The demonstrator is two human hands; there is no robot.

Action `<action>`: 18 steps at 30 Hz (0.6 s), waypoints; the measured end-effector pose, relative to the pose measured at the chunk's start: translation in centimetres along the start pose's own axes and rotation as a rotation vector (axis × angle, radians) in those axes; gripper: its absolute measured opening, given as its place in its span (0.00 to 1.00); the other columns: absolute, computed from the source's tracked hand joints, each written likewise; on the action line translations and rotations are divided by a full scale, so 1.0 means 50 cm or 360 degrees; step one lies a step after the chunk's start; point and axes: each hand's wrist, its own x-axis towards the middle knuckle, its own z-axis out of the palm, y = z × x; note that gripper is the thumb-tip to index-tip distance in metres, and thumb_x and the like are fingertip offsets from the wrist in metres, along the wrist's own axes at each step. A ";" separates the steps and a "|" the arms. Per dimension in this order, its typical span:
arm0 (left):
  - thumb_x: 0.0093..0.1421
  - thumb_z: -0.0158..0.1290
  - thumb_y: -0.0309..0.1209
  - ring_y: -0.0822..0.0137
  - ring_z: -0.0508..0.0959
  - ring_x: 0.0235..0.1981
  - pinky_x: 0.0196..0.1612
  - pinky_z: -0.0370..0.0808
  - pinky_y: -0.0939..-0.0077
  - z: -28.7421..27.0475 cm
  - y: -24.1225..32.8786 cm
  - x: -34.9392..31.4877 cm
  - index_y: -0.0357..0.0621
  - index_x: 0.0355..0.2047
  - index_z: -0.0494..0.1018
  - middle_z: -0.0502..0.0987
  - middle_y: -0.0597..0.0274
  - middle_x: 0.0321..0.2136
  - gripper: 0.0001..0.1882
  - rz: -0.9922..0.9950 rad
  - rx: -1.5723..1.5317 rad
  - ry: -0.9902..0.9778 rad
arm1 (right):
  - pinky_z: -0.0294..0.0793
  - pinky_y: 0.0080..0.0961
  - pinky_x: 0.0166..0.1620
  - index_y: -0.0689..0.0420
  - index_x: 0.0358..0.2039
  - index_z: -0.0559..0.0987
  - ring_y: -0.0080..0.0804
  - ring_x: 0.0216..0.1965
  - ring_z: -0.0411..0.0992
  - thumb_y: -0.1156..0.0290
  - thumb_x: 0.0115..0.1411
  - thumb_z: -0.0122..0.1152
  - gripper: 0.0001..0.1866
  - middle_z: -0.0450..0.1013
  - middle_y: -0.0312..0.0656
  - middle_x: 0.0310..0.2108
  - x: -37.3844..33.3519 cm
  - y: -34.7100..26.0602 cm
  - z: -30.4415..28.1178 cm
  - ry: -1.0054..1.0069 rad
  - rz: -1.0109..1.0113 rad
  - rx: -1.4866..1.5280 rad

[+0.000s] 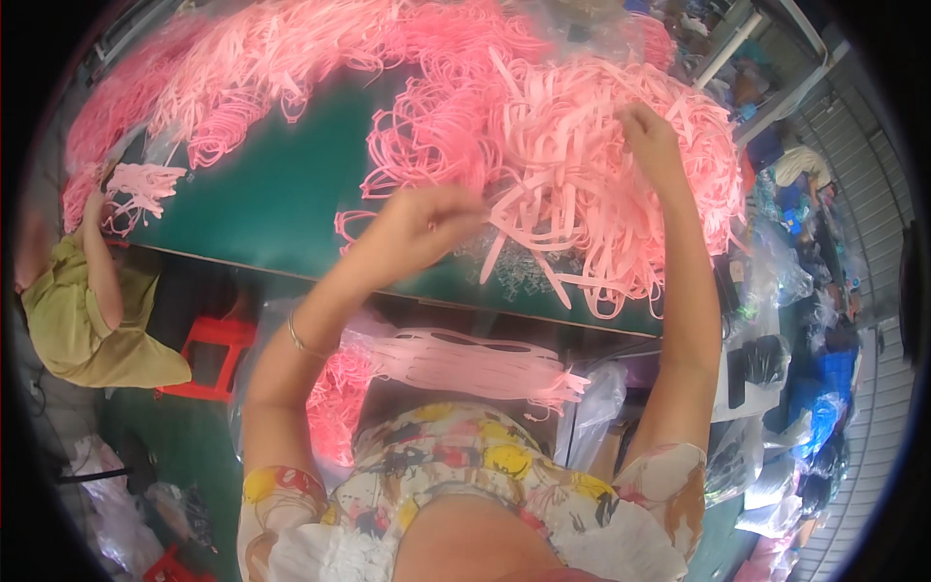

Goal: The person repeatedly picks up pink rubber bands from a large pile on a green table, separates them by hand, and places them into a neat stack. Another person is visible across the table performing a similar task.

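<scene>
A large heap of flat pale pink straps [582,145] lies on the green table in front of me. My left hand [412,233], a band on its wrist, hovers at the heap's near left side. Its thumb and fingers come together by a strap end, slightly blurred; what they pinch is not clear. Farther right, my right hand [652,145] is over the heap with bent fingers closed at a pink strap. Small clear plastic pieces [524,272] lie partly under the straps between my hands. A bundle of long pink straps [465,364] stretches across my lap.
Thin brighter pink cords [427,136] are piled left of the heap, with more pink bundles along the green table's [252,194] far side. A co-worker's arm [102,262] holds pink straps at the left, near a red stool [218,354]. Plastic bags [776,262] crowd the right.
</scene>
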 end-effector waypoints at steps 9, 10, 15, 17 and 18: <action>0.53 0.52 0.30 0.72 0.73 0.37 0.42 0.69 0.79 0.103 0.060 0.267 0.35 0.44 0.70 0.74 0.60 0.39 0.18 0.0129 -0.0344 -0.0117 | 0.73 0.24 0.35 0.66 0.39 0.73 0.26 0.28 0.71 0.66 0.58 0.54 0.15 0.70 0.36 0.25 0.013 -0.110 -0.149 -0.0003 -0.0035 0.1116; 0.53 0.53 0.30 0.71 0.73 0.38 0.42 0.69 0.79 0.125 0.059 0.288 0.35 0.45 0.69 0.74 0.60 0.39 0.20 0.0210 -0.0324 -0.0104 | 0.72 0.25 0.36 0.66 0.39 0.72 0.27 0.28 0.70 0.67 0.58 0.54 0.15 0.69 0.36 0.25 0.009 -0.130 -0.155 0.0003 -0.0021 0.1181; 0.55 0.53 0.32 0.72 0.72 0.39 0.43 0.68 0.79 0.202 0.089 0.336 0.35 0.46 0.69 0.74 0.60 0.39 0.20 0.0313 -0.0458 -0.0343 | 0.71 0.29 0.36 0.65 0.39 0.71 0.30 0.28 0.68 0.68 0.58 0.54 0.13 0.68 0.37 0.25 -0.024 -0.186 -0.184 -0.0023 -0.0055 0.1490; 0.55 0.52 0.33 0.73 0.72 0.38 0.43 0.68 0.79 0.223 0.101 0.344 0.35 0.45 0.69 0.74 0.62 0.37 0.19 0.0290 -0.0465 -0.0480 | 0.70 0.30 0.38 0.63 0.37 0.71 0.28 0.27 0.66 0.68 0.60 0.51 0.11 0.66 0.36 0.24 -0.038 -0.176 -0.202 -0.0131 -0.0147 0.1680; 0.56 0.52 0.33 0.73 0.72 0.38 0.43 0.67 0.80 0.227 0.095 0.347 0.35 0.44 0.69 0.74 0.63 0.36 0.18 0.0258 -0.0422 -0.0523 | 0.69 0.31 0.39 0.63 0.38 0.70 0.28 0.27 0.65 0.69 0.60 0.49 0.11 0.65 0.36 0.24 -0.046 -0.173 -0.212 -0.0171 -0.0168 0.1837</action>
